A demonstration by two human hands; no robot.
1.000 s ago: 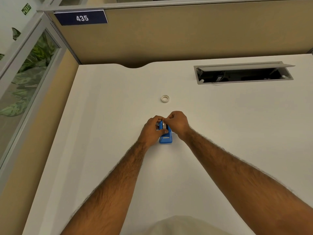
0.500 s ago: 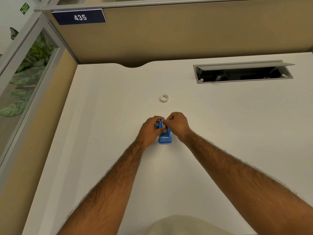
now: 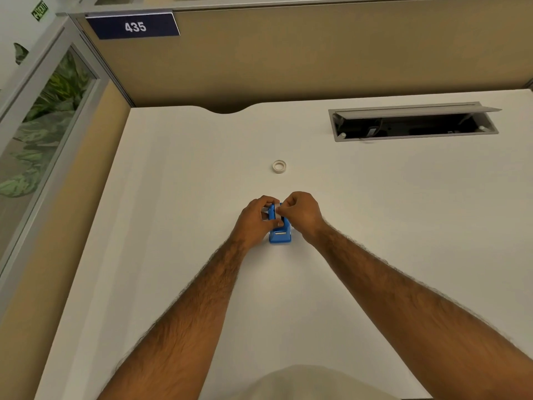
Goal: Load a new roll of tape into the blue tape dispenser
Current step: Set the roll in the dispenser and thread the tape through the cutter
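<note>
A: At desk centre, blue tape dispenser (image 3: 279,235) sits clamped by the left hand (image 3: 255,219), likely to steady it. Right hand (image 3: 300,213)?

B: Pinched shut over the dispenser's top, on something pale; can't tell what. A tape roll (image 3: 279,166) lies apart at 12 o'clock.

A: Writing?

B: Sign (image 3: 133,26) at 11 o'clock reads "435".

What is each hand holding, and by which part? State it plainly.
The left hand grips the blue tape dispenser by its left side. The right hand pinches something small and pale at its top; what exactly cannot be told.
</note>
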